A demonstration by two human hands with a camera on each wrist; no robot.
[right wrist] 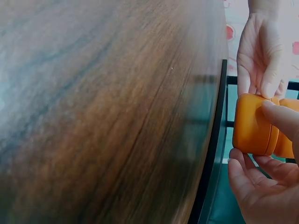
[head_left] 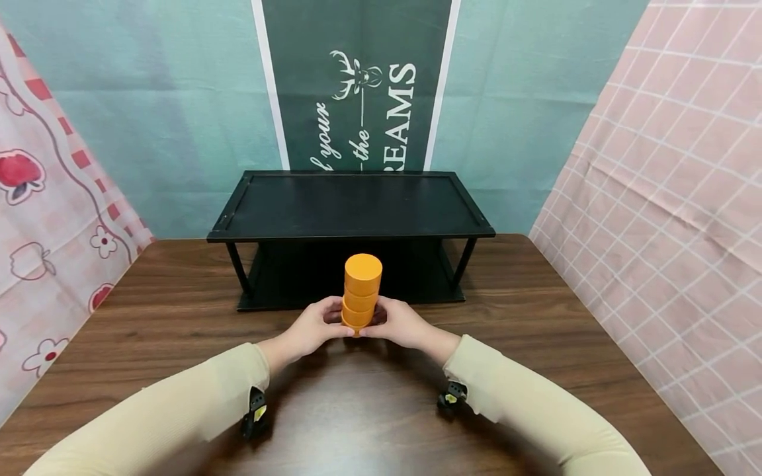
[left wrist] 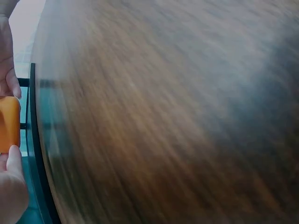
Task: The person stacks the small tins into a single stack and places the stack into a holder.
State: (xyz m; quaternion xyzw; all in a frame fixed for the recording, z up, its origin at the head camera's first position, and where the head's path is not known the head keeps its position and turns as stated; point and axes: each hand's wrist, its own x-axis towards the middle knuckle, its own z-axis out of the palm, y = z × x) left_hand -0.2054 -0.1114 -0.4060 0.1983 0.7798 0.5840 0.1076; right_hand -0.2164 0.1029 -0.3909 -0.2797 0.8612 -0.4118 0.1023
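A tall orange stack of cylindrical pieces (head_left: 361, 285) stands upright between both hands, in front of the black shelf. From its left side my left hand (head_left: 311, 328) grips the lower part, thumb across the front. On the opposite side my right hand (head_left: 406, 325) grips it the same way, and the two thumbs nearly meet. The lower end of the orange stack (right wrist: 252, 126) shows in the right wrist view, with a seam between pieces and fingers around it. It looks raised off the tabletop there. In the left wrist view, only part of the orange stack (left wrist: 8, 123) appears.
Behind the hands is a black two-level shelf (head_left: 351, 205) on the brown wooden table (head_left: 524, 370). Teal cloth (head_left: 512, 119) with a dark printed panel hangs at the back. Pink patterned cloths (head_left: 673, 165) line both sides.
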